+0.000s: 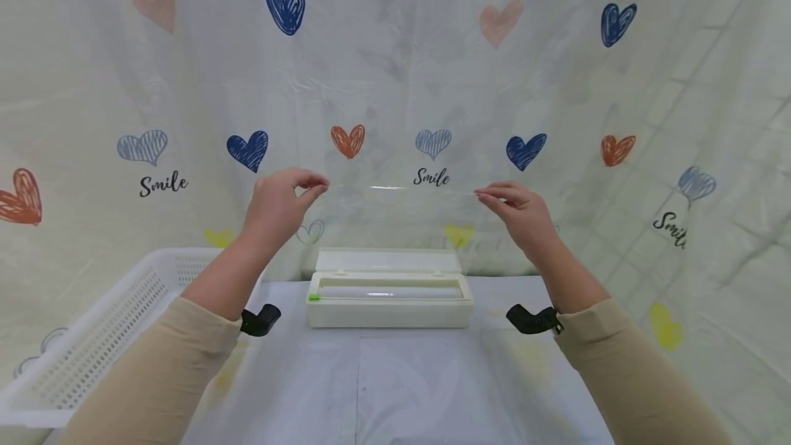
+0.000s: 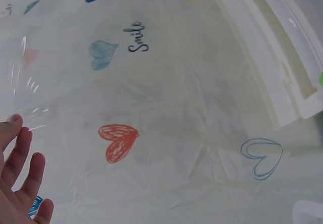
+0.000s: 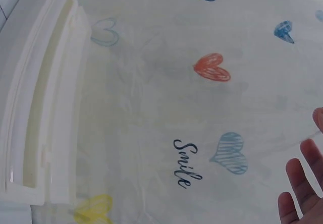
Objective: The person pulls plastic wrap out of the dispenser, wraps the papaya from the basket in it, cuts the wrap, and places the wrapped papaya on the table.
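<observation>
A sheet of clear cling film (image 1: 388, 187) stretches between both raised hands, showing mainly as bright glints. My left hand (image 1: 281, 201) pinches one end of it between thumb and forefinger; in the left wrist view, creases of film run up from those fingertips. Opposite, my right hand (image 1: 524, 211) has thumb and fingertips pressed together at the film's other end. Its pinch is mostly cut off in the right wrist view. Below and between the hands sits a white cling film dispenser (image 1: 389, 314), lid (image 1: 388, 261) raised, with a film roll (image 1: 389, 292) inside.
A white perforated basket (image 1: 93, 342) stands at the left, partly behind the left forearm. The dispenser's green slider (image 1: 314, 297) is at its left end. A white cover lies over the table (image 1: 408, 376), and a heart-printed curtain (image 1: 395, 74) hangs behind.
</observation>
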A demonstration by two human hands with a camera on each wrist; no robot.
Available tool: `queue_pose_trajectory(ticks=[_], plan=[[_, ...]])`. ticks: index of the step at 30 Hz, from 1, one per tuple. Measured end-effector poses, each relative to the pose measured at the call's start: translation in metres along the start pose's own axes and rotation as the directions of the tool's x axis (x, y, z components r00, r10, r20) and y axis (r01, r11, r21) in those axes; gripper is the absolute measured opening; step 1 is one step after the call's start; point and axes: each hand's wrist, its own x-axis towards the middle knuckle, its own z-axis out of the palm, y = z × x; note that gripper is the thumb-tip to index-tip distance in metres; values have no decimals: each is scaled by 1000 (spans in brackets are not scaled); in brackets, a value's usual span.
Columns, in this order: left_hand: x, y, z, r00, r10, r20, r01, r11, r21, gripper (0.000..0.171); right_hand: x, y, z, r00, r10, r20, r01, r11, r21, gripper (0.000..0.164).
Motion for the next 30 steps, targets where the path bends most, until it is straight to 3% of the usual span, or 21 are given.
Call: queue_pose_trajectory(ticks=[6, 13, 20, 25, 30], plan=[[-11, 4, -5, 999, 23, 22, -22, 999, -32, 19, -11, 1, -4, 1000, -22, -8, 22, 999, -24, 46], [-35, 11, -13, 993, 21, 119, -14, 998, -58, 20, -37, 5, -9, 996, -86, 10, 86, 996, 30, 38], [-70, 15, -13, 987, 20, 159, 0, 992, -124, 17, -67, 6, -14, 994, -94, 59, 91, 994, 56, 29], [-100, 16, -13, 984, 19, 175, 3, 993, -122, 14, -89, 8, -16, 990, -82, 113, 75, 995, 60, 25], [-132, 14, -12, 975, 24, 221, 5, 992, -128, 11, -115, 17, -17, 964, -155, 218, 109, 972, 209, 17]])
